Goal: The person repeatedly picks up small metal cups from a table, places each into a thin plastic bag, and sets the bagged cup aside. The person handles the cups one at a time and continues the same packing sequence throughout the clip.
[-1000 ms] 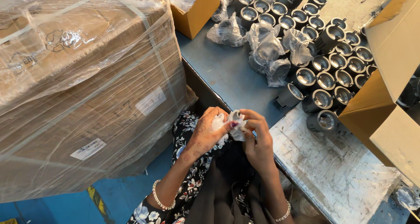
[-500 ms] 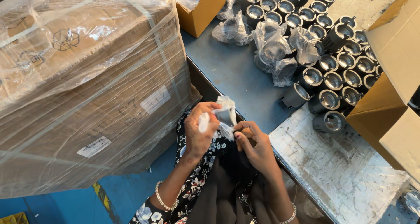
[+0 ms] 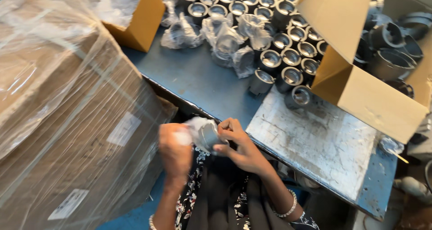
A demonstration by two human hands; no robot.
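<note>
setting: blue metal table (image 3: 193, 75) seen from above, in a crowded packing spot, with the person's lap at its near edge.
thing in hand: a small grey metal cup-shaped part (image 3: 208, 137) half inside a thin clear plastic bag (image 3: 194, 125), held in the air just off the near edge of the table, above the lap.
right hand: right hand (image 3: 240, 147) has its fingers (image 3: 230, 127) closed around the part, thumb and forefinger pinching its side.
left hand: left hand (image 3: 174, 148) is blurred; its fingers look closed on the loose end of the bag, touching it.
step in hand: judging by the grip, the part is being wrapped in its bag, and the film does not yet cover it fully.
next move calls for: a steady hold by the right hand while the left draws the thin film over the part without tearing it; the film is slack and slippery.
near it: a pale scuffed plate (image 3: 315, 140) lies on the table just right of the hands.
further out: rows of bare grey parts (image 3: 288, 50) stand upright at the far side, with several bagged parts (image 3: 225, 39) beside them.
boxes: an open cardboard box (image 3: 360, 90) at the right holds larger dark parts; a small yellow box (image 3: 141, 21) sits far left.
left side: a big carton under stretch film (image 3: 67, 113) fills the left.
</note>
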